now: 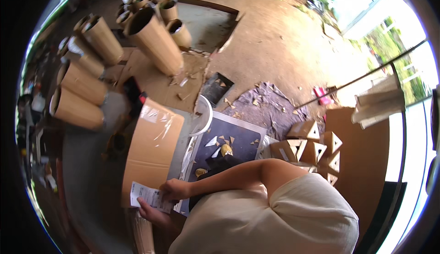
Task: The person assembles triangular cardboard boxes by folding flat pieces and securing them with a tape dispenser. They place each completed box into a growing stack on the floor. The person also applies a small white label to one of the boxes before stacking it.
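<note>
A white printed paper sheet (143, 192) lies over the near end of a flat brown cardboard piece (151, 144), whose far part carries shiny strips of clear tape. My left hand (152, 213) pinches the paper's near edge, thumb on top. At the paper's right side, my right hand (176, 190) is closed with curled fingers against its edge; what lies inside those fingers is hidden. Below the paper, a cardboard piece wrapped in clear plastic (144, 235) shows beside my left forearm.
Tall cardboard tubes (156, 43) stand at the far left. A white bucket (205, 116) sits beyond the cardboard. Near my feet is a dark mat (245, 137) with cardboard scraps. Triangular cardboard boxes (314, 151) are stacked at right, by a purple cloth (266, 105); a metal pole (362, 77) slants above.
</note>
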Demonstrator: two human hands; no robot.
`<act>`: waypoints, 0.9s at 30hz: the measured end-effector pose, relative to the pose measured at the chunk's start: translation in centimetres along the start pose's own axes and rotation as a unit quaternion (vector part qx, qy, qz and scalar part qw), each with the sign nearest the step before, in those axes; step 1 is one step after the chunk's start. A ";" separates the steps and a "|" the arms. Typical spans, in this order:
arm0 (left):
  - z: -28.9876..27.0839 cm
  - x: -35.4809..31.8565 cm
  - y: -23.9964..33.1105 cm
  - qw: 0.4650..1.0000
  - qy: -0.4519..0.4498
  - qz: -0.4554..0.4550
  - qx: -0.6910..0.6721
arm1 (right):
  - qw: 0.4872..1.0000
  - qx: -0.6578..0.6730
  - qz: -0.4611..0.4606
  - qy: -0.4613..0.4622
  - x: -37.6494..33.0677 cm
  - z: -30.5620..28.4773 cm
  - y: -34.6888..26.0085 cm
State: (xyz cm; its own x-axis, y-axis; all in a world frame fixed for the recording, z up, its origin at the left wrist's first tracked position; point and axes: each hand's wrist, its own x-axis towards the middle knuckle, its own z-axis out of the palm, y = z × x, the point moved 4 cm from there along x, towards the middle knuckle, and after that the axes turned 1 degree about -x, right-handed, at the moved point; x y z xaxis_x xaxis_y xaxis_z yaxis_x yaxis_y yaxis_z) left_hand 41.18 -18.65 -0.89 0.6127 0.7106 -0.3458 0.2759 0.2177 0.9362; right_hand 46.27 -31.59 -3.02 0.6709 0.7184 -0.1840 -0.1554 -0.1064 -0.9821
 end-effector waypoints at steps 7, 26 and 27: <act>10.6 -2.2 -2.0 0.973 -0.219 -0.071 -0.003 | 0.921 0.363 -0.018 0.143 -9.4 -7.0 1.7; 23.6 -16.6 -0.5 0.745 -0.575 0.292 0.170 | 0.767 0.409 -0.094 0.485 -24.5 -14.2 0.0; 23.2 -17.0 -0.1 0.711 -0.574 0.354 0.198 | 0.770 0.392 -0.106 0.492 -24.3 -13.9 -0.2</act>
State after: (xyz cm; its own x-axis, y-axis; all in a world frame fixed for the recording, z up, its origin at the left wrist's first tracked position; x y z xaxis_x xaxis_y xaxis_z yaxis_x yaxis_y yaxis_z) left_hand 47.94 -46.31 3.40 0.8399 -0.5160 0.1684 -0.3560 -0.2894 0.8885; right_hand 40.12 -58.59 1.10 0.9058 -0.2473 -0.3439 -0.0988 0.6662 -0.7392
